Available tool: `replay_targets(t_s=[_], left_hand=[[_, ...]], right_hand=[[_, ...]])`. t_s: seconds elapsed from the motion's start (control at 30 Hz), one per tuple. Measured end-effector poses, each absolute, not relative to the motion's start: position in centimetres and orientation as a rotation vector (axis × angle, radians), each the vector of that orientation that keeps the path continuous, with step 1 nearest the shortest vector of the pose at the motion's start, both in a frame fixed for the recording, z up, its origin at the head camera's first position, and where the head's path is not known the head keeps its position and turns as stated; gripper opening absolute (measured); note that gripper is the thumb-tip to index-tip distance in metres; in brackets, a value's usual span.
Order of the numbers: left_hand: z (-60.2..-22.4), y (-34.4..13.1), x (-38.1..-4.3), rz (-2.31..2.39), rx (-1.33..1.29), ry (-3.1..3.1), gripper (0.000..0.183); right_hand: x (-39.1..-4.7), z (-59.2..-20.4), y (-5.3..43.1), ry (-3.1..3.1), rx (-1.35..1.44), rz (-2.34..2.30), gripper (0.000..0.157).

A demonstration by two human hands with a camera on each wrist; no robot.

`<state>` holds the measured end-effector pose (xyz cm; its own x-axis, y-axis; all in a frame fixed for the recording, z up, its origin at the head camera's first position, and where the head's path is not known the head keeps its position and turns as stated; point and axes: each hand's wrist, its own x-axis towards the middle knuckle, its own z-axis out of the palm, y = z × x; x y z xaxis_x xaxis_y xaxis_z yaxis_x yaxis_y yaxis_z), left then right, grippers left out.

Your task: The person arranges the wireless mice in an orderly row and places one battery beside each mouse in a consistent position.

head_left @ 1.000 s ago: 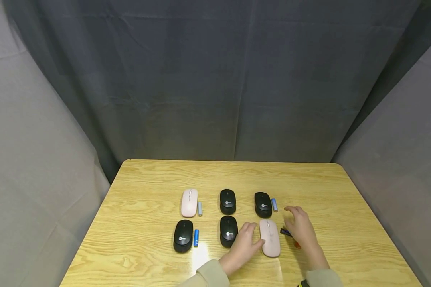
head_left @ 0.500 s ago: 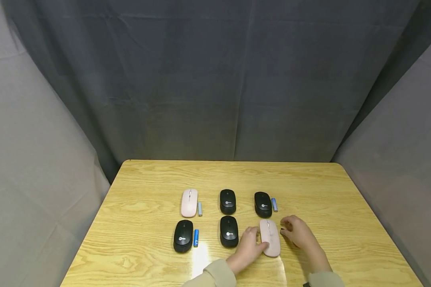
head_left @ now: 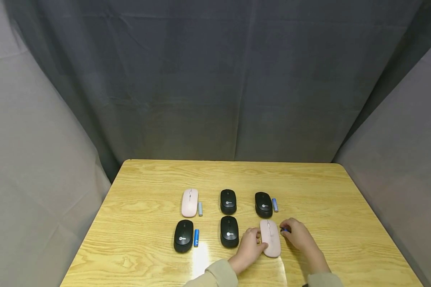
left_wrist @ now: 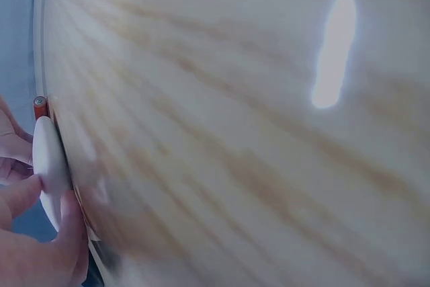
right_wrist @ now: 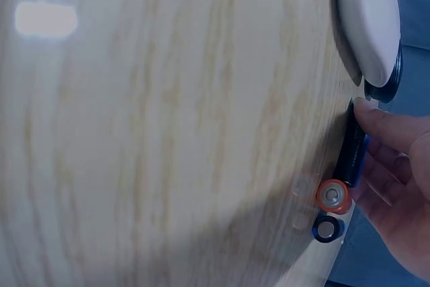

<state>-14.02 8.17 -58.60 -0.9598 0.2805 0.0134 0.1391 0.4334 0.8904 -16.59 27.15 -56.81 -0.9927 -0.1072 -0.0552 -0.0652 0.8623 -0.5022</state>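
A pale pink computer mouse (head_left: pixel 271 241) lies front right on the wooden table. My left hand (head_left: pixel 249 248) holds its left side, the thumb on its edge; the left wrist view shows thumb and finger against the mouse (left_wrist: pixel 50 156). Right of the mouse, my right hand (head_left: pixel 300 234) pinches a dark blue battery (right_wrist: pixel 351 149) at the tabletop. Close by that battery, the right wrist view shows the ends of an orange battery (right_wrist: pixel 334 196) and another dark battery (right_wrist: pixel 327 228). From the head, my right hand mostly covers these batteries.
Black mice (head_left: pixel 229 232) and a second pink mouse (head_left: pixel 189 203) stand in two rows. Light blue batteries (head_left: pixel 275 205) lie beside some, and a brighter blue battery (head_left: pixel 196 238) by the front left mouse (head_left: pixel 183 236). Grey curtains (head_left: pixel 215 99) enclose the table (head_left: pixel 158 179).
My left hand has moved right and taken hold of the pink mouse's side. My right hand has come down and left, its spread fingers closing on the dark blue battery.
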Motion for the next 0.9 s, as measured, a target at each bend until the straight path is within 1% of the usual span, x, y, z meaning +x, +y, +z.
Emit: replay_targets(t_s=[0.4, 0.63, 0.73, 0.9], left_hand=[[-58.6, 8.3, -13.9, 1.6, 0.391, 2.539, 0.035], [-58.8, 8.4, -14.0, 1.624, 0.402, 2.528, 0.032], [-58.8, 8.3, -14.0, 1.639, 0.42, 2.531, 0.031], [-58.8, 8.3, -14.1, 1.638, 0.411, 2.517, 0.033]], right_hand=[[-16.4, -56.9, 27.2, 2.98, -0.148, -0.818, 0.013], [-16.6, -56.6, 26.7, 3.126, -0.16, -1.082, 0.013], [-16.7, -56.1, 26.3, 3.157, -0.11, -1.252, 0.014], [-16.5, -54.9, 25.6, 3.131, 0.079, -1.396, 0.018]])
